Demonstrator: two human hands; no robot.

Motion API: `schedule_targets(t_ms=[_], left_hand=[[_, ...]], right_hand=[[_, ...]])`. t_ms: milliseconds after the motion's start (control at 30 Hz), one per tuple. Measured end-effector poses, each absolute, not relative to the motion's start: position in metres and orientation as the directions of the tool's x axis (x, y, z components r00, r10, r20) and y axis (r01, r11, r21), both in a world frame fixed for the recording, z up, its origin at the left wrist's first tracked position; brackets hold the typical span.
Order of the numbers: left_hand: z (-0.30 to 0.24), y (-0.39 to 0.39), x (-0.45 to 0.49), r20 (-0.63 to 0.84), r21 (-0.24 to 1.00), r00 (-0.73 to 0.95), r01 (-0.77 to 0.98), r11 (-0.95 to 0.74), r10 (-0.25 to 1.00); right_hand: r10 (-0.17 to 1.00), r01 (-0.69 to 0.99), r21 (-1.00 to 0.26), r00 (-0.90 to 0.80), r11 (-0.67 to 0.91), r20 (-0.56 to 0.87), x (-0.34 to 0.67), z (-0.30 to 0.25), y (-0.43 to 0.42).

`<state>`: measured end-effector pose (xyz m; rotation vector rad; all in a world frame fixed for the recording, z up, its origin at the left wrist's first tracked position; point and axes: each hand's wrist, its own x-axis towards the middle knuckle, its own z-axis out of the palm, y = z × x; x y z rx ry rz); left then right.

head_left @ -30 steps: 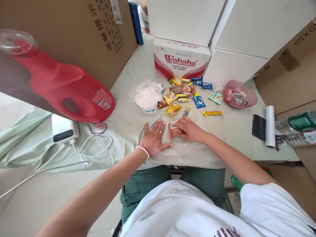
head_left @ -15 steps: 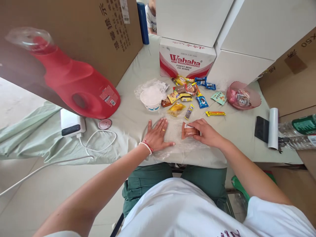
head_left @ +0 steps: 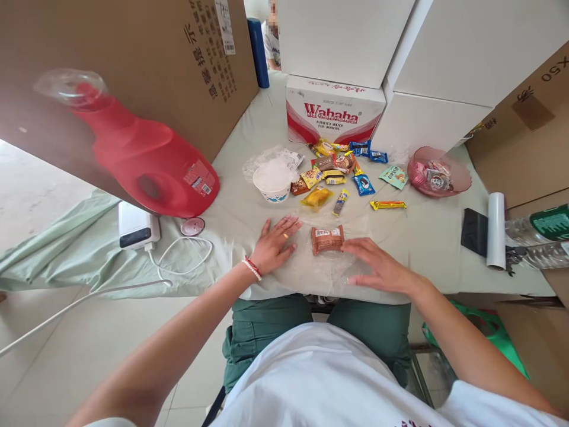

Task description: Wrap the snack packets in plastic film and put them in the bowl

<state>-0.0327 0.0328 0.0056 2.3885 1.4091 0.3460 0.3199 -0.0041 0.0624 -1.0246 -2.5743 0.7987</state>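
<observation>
A brown wrapped snack lies on a sheet of clear plastic film in front of me. My left hand rests with fingers stretched out at the film's left side, holding nothing. To the right of the snack is my right hand, thumb and fingers apart, its fingertips close to the wrapper's right end. Just beyond sit a yellow wrapped snack and a small grey-and-yellow packet. Behind my left hand stands a white paper tub with crumpled clear plastic over it.
Several wrapped snacks lie before a Wahaba-type water carton. At right are a yellow bar, a pink bowl of snacks and a white roll. At left are a red jug, a power bank and its cable.
My right hand has let go of the brown snack and drawn back to the right, opening. The snack now lies a little further left. My left hand has shifted slightly left.
</observation>
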Motion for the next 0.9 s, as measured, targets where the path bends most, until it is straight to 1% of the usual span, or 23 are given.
schedule_targets(t_ms=[67,133,200,233,300,367,433,500,633,700,800,833,867,900], left_hand=[[0.005,0.033,-0.040,0.033,0.427,0.404,0.821,-0.379,0.914],[0.006,0.032,-0.044,0.044,0.424,0.333,0.848,-0.319,0.942],[0.009,0.029,-0.046,0.085,0.388,0.319,0.862,-0.326,0.944],[0.012,0.026,-0.047,0.110,0.363,0.346,0.859,-0.361,0.932],[0.018,0.020,-0.049,0.140,0.337,0.450,0.816,-0.470,0.882],[0.024,0.012,-0.051,0.132,0.379,0.547,0.743,-0.552,0.827],[0.027,0.005,-0.053,0.106,0.454,0.575,0.698,-0.554,0.811],[0.027,0.001,-0.054,0.073,0.502,0.572,0.686,-0.526,0.817],[0.020,0.000,-0.049,0.052,0.485,0.573,0.702,-0.522,0.818],[0.016,0.004,-0.045,0.068,0.496,0.518,0.724,-0.479,0.853],[0.011,0.014,-0.038,0.092,0.570,0.314,0.761,-0.308,0.945],[0.010,0.018,-0.035,0.095,0.588,0.231,0.772,-0.242,0.968],[0.008,0.022,-0.033,0.097,0.596,0.156,0.782,-0.183,0.983],[0.007,0.025,-0.030,0.102,0.592,0.090,0.795,-0.133,0.991]], right_hand=[[0.683,0.573,-0.541,-0.730,0.615,0.003,0.329,0.054,-0.027],[0.692,0.600,-0.494,-0.722,0.629,0.003,0.331,0.043,-0.041],[0.700,0.599,-0.490,-0.713,0.634,0.035,0.328,0.037,-0.041],[0.704,0.590,-0.502,-0.708,0.633,0.055,0.326,0.037,-0.036],[0.704,0.568,-0.525,-0.704,0.634,0.089,0.321,0.042,-0.021],[0.701,0.558,-0.530,-0.706,0.639,0.103,0.317,0.053,-0.004],[0.697,0.563,-0.525,-0.712,0.638,0.083,0.313,0.067,0.013],[0.698,0.583,-0.517,-0.715,0.626,0.038,0.308,0.079,0.028],[0.722,0.640,-0.513,-0.690,0.573,-0.055,0.302,0.093,0.050],[0.737,0.649,-0.541,-0.672,0.535,-0.078,0.300,0.093,0.060],[0.777,0.685,-0.579,-0.615,0.442,-0.135,0.299,0.090,0.073],[0.794,0.721,-0.561,-0.583,0.407,-0.173,0.297,0.089,0.077],[0.811,0.770,-0.516,-0.542,0.374,-0.221,0.295,0.089,0.081],[0.829,0.826,-0.445,-0.491,0.346,-0.268,0.292,0.090,0.085]])
